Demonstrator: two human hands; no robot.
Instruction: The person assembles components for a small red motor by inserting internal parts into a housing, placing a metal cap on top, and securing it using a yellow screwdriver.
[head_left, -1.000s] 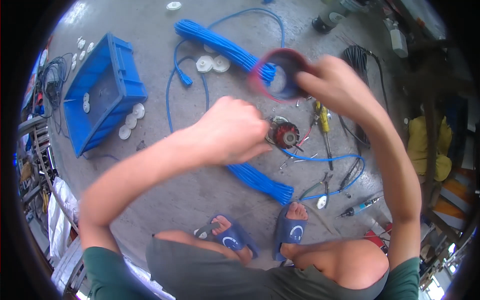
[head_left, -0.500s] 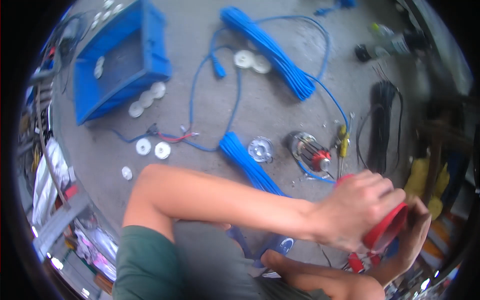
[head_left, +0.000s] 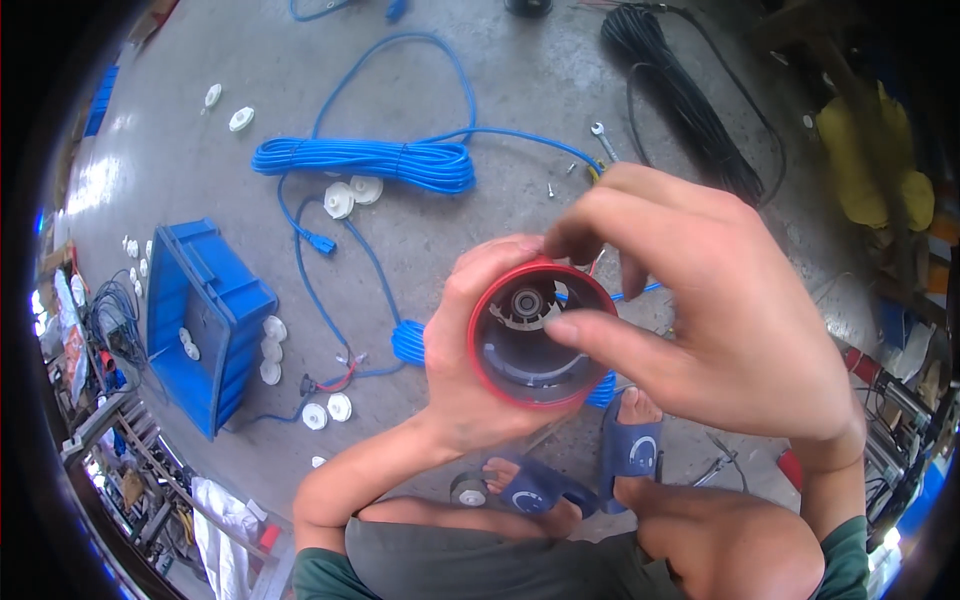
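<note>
Workshop, as seen from where I stand. Grey hard floor (head_left: 540,65); blue cable bundle (head_left: 360,162), tied; black cable bundle (head_left: 685,105); metal wrench (head_left: 603,142); blue plastic crate (head_left: 245,305); white round parts (head_left: 339,200), scattered; at left, tangled wires (head_left: 112,315) beside crowded metal bars (head_left: 95,430).

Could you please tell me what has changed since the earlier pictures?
The red tube, first held by the right hand alone, came nearer the body into the left hand; the right is now at its open end. The crate and blue cable stayed on the floor.
</note>
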